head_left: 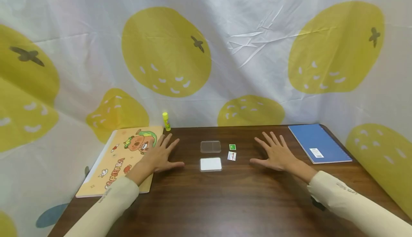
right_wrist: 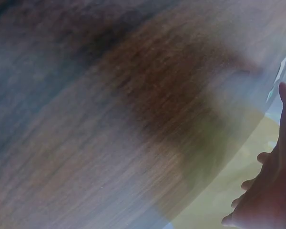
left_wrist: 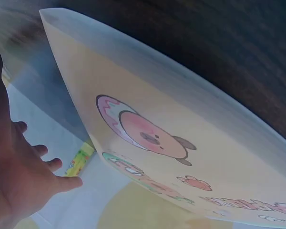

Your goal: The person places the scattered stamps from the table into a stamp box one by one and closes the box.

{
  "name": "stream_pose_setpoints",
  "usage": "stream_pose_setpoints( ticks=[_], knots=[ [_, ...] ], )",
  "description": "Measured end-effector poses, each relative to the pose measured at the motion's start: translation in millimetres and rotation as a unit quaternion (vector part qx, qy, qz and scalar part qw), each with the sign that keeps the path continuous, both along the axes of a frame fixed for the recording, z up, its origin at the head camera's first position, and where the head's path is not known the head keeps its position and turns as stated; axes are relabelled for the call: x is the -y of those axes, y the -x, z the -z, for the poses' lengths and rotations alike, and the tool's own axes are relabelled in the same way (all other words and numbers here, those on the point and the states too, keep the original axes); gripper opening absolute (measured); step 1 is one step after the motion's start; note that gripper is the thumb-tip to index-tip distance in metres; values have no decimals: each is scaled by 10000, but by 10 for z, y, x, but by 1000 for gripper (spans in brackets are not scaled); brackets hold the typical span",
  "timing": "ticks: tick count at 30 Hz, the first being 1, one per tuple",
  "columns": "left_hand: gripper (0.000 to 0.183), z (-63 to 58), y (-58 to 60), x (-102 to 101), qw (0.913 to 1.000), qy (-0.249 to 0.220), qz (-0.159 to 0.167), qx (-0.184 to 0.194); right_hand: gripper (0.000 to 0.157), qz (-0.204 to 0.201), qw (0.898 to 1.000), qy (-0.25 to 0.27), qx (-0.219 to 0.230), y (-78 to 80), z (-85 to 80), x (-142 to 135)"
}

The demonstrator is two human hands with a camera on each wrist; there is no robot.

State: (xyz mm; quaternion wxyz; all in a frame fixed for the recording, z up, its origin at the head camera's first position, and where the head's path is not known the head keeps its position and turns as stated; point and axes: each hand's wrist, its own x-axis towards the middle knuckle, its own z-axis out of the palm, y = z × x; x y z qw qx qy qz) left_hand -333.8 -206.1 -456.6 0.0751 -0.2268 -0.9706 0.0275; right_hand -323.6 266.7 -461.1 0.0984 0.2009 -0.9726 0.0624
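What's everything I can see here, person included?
Table: 1, dark brown, foreground
Cloth: 1, white with yellow fruit, behind table
Cartoon booklet: 1, tan, table's left
Tube: 1, yellow, upright, back left
Clear flat piece: 1, transparent, table's middle
White rectangle: 1, white with clear rim, nearer than clear piece
Green square: 1, green, right of clear piece
Picture square: 1, mostly white, nearer than green one
Notebook: 1, blue, table's right
Sleeves: 2, cream, forearms
Left grip: 1, bare hand, by booklet's right edge
Right grip: 1, bare hand, left of notebook
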Motion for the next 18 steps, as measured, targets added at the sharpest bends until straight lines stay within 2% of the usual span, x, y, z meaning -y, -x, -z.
stream_pose_setpoints(
  ticks=[10, 18],
  knots=[
    [101, 30, -7, -46, 9996, -152, 214, -88, 86, -298, 9995, 95, -93, -10, 12, 25],
    [95, -29, -48, -155, 9985, -250, 469, 128, 78, -796, 9963, 218, -235, -26, -22, 136]
  ],
)
